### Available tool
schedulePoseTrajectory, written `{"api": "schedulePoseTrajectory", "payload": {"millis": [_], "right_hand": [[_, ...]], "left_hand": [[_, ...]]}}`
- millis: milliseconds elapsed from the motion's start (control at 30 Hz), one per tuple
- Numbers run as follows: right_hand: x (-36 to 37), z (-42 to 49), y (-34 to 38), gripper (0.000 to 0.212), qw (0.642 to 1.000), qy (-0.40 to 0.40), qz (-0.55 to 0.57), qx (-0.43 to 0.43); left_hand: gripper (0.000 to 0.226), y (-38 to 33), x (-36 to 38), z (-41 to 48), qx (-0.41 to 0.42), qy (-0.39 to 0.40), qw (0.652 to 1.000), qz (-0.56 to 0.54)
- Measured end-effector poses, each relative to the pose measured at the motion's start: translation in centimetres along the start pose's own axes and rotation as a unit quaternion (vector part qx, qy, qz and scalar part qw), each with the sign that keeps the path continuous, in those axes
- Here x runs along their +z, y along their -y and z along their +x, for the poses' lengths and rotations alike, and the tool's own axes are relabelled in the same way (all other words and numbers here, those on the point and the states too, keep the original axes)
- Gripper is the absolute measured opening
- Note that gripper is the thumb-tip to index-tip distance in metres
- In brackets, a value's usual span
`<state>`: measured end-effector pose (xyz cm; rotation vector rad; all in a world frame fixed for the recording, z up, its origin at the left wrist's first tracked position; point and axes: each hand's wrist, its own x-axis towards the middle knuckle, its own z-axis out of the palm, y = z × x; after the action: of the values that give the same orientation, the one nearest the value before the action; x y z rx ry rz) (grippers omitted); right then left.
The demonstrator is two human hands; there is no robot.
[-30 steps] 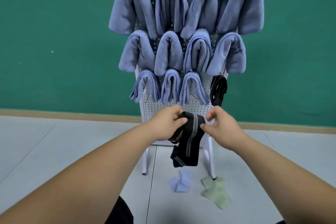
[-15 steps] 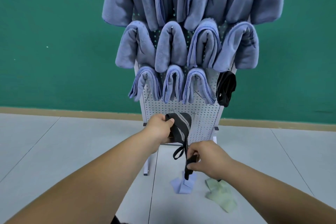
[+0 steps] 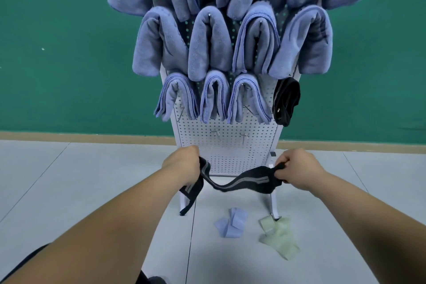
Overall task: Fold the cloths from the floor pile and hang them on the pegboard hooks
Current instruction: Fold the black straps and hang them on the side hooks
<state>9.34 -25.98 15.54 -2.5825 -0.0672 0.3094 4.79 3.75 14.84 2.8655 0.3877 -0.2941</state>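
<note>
Left hand [image 3: 182, 163]: is gripping one end of the striped cloth [image 3: 244, 183], with the fingers curled tightly round it. A loose tail of the cloth is hanging down past the wrist.
Right hand [image 3: 297, 168]: is pinching the other end of the striped cloth, with the fingers and thumb bunched closed on the fabric.
Striped cloth: black with grey stripes. It is sagging in a shallow curve between the two hands, which are holding it well apart. It is hanging in the air in front of the bare lower part of the pegboard [image 3: 228, 145], above the floor.
Pegboard: white and perforated. It is standing on white legs in front of a green wall [image 3: 57, 53].
Blue towels [image 3: 209, 41]: are hanging folded over hooks in several rows and covering the upper part of the pegboard.
Black cloth [image 3: 287, 101]: is hanging folded at the right end of the lowest row, just beside the last blue towel.
Bare hooks [image 3: 215, 132]: two are sticking out of the board below the lowest row and above the hands.
Blue cloth [image 3: 231, 222]: is lying crumpled on the tiled floor [image 3: 69, 180] between the legs of the pegboard.
Green cloth [image 3: 279, 237]: is lying on the floor just beside the foot of the right leg, near the blue cloth but apart from it.
</note>
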Motion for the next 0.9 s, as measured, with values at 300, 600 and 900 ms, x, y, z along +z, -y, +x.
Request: {"api": "schedulePoseTrajectory", "payload": {"millis": [300, 600, 900], "right_hand": [[-0.9, 0.0, 1.6, 0.011, 0.965, 0.013, 0.259, -0.028], [-0.8, -2.1, 5.5, 0.023, 0.891, 0.091, 0.442, -0.056], [-0.9, -2.1, 6.4, 0.032, 0.826, 0.059, 0.558, -0.046]], "left_hand": [[0.020, -1.0, 0.1, -0.1, 0.070, 0.109, 0.991, -0.015], [0.093, -2.2, 1.4, -2.1, 0.139, 0.263, 0.945, -0.138], [0.018, -4.2, 2.0, -2.1, 0.083, 0.096, 0.928, -0.351]]}}
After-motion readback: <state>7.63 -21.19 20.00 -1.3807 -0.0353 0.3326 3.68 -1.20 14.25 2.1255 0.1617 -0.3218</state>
